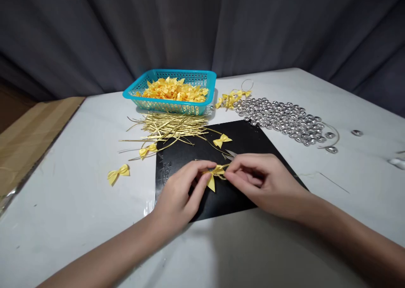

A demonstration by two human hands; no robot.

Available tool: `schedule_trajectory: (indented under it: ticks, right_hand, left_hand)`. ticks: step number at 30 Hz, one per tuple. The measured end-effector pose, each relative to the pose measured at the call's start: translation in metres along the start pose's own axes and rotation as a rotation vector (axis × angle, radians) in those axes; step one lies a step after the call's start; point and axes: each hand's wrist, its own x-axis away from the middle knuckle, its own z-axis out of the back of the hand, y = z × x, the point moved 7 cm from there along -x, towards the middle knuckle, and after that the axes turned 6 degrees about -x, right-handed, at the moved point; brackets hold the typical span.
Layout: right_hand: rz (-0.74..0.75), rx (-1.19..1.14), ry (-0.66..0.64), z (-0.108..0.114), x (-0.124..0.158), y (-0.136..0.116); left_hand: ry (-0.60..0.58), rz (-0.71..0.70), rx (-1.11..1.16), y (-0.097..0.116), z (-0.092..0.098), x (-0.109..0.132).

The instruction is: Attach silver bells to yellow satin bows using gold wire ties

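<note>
My left hand (182,193) and my right hand (257,180) meet over a black mat (253,142) on the white table. Both pinch one small yellow ribbon bow (215,176) with a thin gold wire tie at its middle. The left fingers hold the bow's left side, the right fingers hold the wire end on its right. Another yellow bow (222,140) lies on the mat just beyond the hands.
A teal basket (171,106) of yellow bows stands at the back, with a heap of gold wire ties (172,125) in front of it. Silver beads (284,117) spread at the right. Loose bows (118,174) lie left of the mat. Brown cardboard (28,131) borders the left edge.
</note>
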Motion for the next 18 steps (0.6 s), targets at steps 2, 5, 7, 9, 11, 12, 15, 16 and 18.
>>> schedule_trajectory:
  ticks: [2, 5, 7, 9, 11, 12, 15, 16, 18]
  right_hand:
    - [-0.034, -0.098, 0.085, 0.009, -0.001, 0.003]
    - [-0.113, -0.199, 0.138, 0.012, -0.004, 0.009]
    - [-0.186, -0.261, 0.020, 0.002, -0.005, 0.014]
    - [-0.264, -0.339, -0.092, -0.010, -0.004, 0.018]
    - [-0.332, -0.403, -0.146, -0.018, -0.002, 0.023]
    - [-0.358, -0.425, -0.156, -0.020, -0.001, 0.025]
    - [-0.383, -0.500, -0.139, -0.020, 0.000, 0.029]
    - [-0.379, -0.511, -0.123, -0.019, 0.000, 0.029]
    - [-0.358, -0.475, -0.085, -0.016, 0.000, 0.028]
  left_hand:
    - [0.006, 0.037, 0.043, -0.003, 0.001, -0.001]
    - [-0.005, 0.124, 0.162, -0.010, 0.000, -0.002]
    - [-0.009, 0.154, 0.258, -0.012, -0.002, -0.002]
    - [-0.008, 0.137, 0.311, -0.010, -0.001, -0.001]
    - [-0.027, 0.088, 0.294, -0.006, 0.000, -0.001]
    - [-0.050, 0.062, 0.269, -0.004, 0.000, -0.001]
    - [-0.116, 0.015, 0.205, 0.000, -0.001, -0.002]
    - [-0.127, 0.010, 0.197, 0.001, -0.001, -0.003]
    - [-0.136, 0.007, 0.188, 0.002, -0.001, -0.004]
